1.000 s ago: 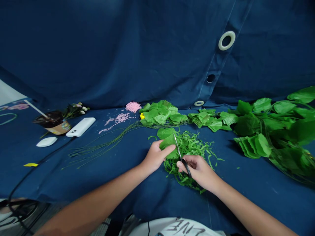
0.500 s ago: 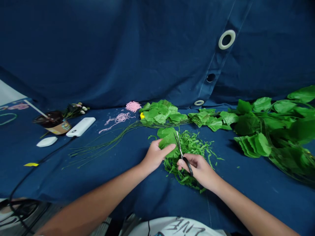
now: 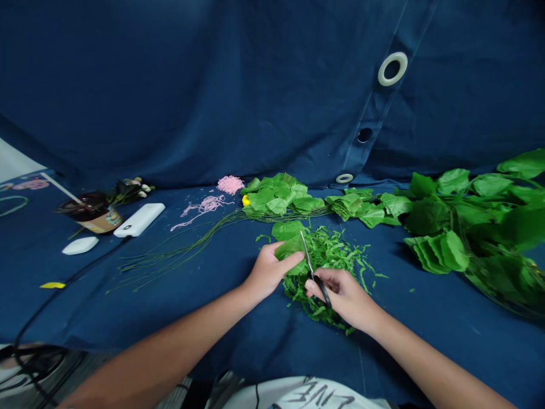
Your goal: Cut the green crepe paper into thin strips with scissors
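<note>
Pinched between the thumb and fingers of my left hand (image 3: 269, 269) is a green artificial leaf (image 3: 292, 245). My right hand (image 3: 343, 292) grips scissors (image 3: 307, 255) with black handles. Their blades lie together along the leaf's right edge and point away from me. Beneath both hands spreads a loose pile of green leaf shreds (image 3: 336, 253) on the blue cloth. Just beyond the held leaf, a stack of green leaves (image 3: 276, 196) rests on a bundle of thin green stems (image 3: 200, 241).
Leafy vines (image 3: 481, 221) heap up on the right. At the left are a drink cup (image 3: 97, 215) with a straw, a white power bank (image 3: 140, 220) with a black cable, and a white case (image 3: 80, 245). Pink shreds (image 3: 230, 184) lie near the blue curtain (image 3: 191, 102).
The scissor blades have closed along the leaf's edge, and their tips have shifted slightly left. My left hand holds the leaf in nearly the same place.
</note>
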`<state>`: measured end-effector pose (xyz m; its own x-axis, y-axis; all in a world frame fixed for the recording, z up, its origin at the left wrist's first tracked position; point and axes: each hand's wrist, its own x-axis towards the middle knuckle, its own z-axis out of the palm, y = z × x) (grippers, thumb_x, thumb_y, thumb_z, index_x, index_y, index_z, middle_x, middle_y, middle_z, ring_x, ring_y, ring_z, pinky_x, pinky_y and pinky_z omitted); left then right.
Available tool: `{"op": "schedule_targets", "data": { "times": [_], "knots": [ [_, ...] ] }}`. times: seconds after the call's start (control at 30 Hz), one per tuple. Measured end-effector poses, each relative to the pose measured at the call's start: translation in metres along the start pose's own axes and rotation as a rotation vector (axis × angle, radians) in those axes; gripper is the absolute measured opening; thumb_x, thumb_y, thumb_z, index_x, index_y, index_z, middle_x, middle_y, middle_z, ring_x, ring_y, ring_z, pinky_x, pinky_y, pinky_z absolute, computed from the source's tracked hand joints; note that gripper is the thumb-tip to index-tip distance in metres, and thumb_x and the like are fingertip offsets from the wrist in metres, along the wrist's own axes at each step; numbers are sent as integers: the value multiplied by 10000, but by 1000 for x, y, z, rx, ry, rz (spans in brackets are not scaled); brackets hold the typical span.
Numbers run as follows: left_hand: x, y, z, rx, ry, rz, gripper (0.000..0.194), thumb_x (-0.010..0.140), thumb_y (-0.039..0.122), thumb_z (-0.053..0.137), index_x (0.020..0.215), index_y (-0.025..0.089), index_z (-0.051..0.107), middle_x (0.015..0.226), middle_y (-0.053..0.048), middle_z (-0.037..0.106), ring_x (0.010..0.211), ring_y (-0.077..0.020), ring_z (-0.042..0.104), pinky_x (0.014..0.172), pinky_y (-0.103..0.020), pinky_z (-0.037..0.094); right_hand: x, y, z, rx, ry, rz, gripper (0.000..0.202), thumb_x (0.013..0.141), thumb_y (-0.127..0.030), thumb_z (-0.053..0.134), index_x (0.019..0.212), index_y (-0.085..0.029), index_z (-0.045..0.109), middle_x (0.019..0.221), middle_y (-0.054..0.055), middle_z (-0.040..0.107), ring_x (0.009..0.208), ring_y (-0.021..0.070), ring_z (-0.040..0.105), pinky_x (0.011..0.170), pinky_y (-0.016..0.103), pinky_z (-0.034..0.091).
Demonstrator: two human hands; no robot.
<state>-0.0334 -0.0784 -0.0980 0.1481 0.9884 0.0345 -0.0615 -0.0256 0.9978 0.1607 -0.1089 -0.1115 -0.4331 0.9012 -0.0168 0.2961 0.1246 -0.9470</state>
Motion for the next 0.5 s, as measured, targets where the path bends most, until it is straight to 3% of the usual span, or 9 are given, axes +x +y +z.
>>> {"op": "schedule_targets", "data": {
  "times": [0.5],
  "knots": [
    [0, 0, 0, 12, -23, 3, 263, 754, 361, 780, 793, 124, 674, 472, 73, 445, 433, -65, 343, 466, -207, 278, 0, -3, 0, -33, 10, -7, 431, 848, -568, 654, 693, -167, 686, 565, -3, 595, 517, 130, 487, 494, 232, 338]
  ]
}}
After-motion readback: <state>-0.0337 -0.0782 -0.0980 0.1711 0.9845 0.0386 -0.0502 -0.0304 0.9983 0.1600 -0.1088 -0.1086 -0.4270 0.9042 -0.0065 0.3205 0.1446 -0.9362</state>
